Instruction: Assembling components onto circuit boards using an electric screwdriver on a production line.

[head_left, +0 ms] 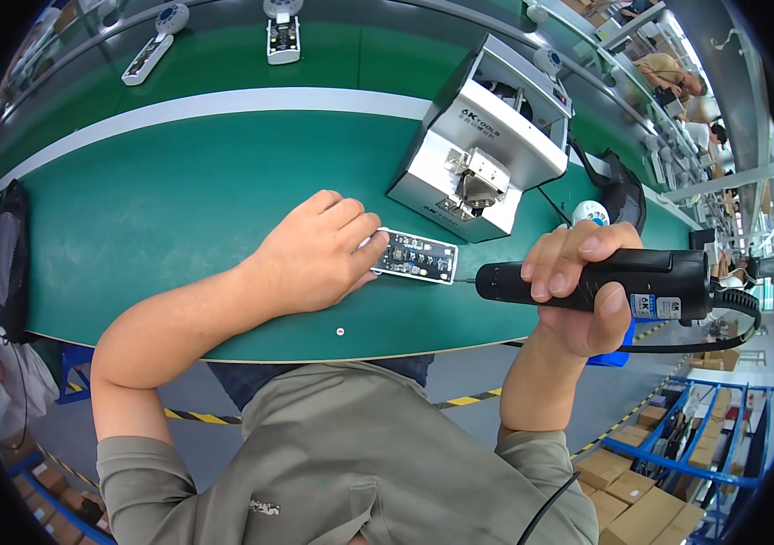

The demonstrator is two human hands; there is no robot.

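Observation:
My left hand [323,250] is closed on the left end of a small white-cased device [421,257] with an exposed dark circuit board, on the green bench. Its fingers hide that end. In my right hand [585,286] is a black electric screwdriver [650,277], lying nearly level with its cable running off to the right. The thin bit [465,281] points left, close to the device's lower right corner; I cannot tell whether it touches. Just beyond the device stands a silver and black screw feeder [482,150].
Similar white devices [283,41] with round heads lie on the green conveyor belt [223,68] beyond the bench's pale edge strip. A black mesh-covered bag-like thing [11,259] sits at the left end. Blue racks with cardboard boxes [628,486] stand behind on the right.

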